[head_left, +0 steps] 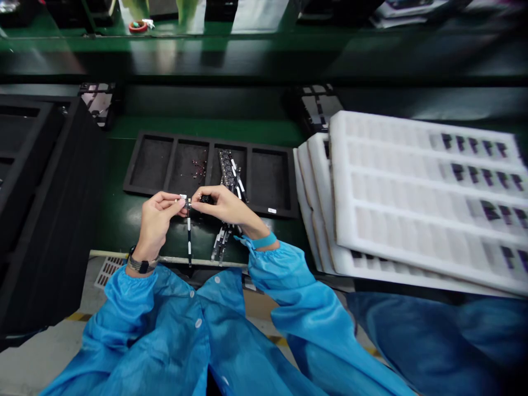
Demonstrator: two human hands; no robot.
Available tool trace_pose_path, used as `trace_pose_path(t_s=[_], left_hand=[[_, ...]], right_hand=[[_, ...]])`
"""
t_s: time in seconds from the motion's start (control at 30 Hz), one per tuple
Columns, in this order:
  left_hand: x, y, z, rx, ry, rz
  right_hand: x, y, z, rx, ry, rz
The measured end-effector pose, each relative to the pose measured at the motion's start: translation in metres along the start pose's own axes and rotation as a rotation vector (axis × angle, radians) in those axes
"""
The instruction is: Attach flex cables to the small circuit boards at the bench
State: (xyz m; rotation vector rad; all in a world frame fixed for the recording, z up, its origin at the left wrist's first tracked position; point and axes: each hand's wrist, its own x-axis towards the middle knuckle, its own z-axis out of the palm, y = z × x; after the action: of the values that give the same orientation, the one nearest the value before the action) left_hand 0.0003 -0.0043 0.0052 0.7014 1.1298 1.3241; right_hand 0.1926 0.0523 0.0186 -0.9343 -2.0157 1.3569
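Both my hands meet over the green bench, in front of a black foam tray [272, 179]. My left hand [157, 217] pinches a small electronic part with a long, thin black-and-white strip [189, 236] hanging down toward the bench edge. The fingertips of my right hand [225, 206] close on the other side of this same part, whose details are too small to make out. Small reddish bits [200, 168] lie in one tray compartment. A row of small circuit boards [226, 168] with strips fills part of another. More strips [221, 241] lie below my right wrist.
White foam trays [388, 214] with dark parts in their slots are stacked at the right. Tall black foam trays [78, 209] stand at the left. Behind are two dark stacks [99, 102] and a raised green shelf holding a red ring [138, 26]. Blue clothing [433, 335] shows at lower right.
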Motion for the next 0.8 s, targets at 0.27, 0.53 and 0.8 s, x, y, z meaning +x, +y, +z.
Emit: trace_pose_path(t_s=[0.27,0.53,0.8], left_hand=[[-0.0008,-0.0010,-0.0026,0.142,0.026,0.047],[-0.0025,-0.0016,-0.0007,0.209,0.050,0.057],[-0.0019,0.0039,-0.0035,0.105,-0.058,-0.048]], right_hand=[[-0.0014,0.0005,0.0022,-0.050,-0.024,0.010],[-0.0031,0.0006,0.0041,-0.093,-0.012,0.064],[-0.0034,0.0011,-0.0008,0.104,-0.072,0.119]])
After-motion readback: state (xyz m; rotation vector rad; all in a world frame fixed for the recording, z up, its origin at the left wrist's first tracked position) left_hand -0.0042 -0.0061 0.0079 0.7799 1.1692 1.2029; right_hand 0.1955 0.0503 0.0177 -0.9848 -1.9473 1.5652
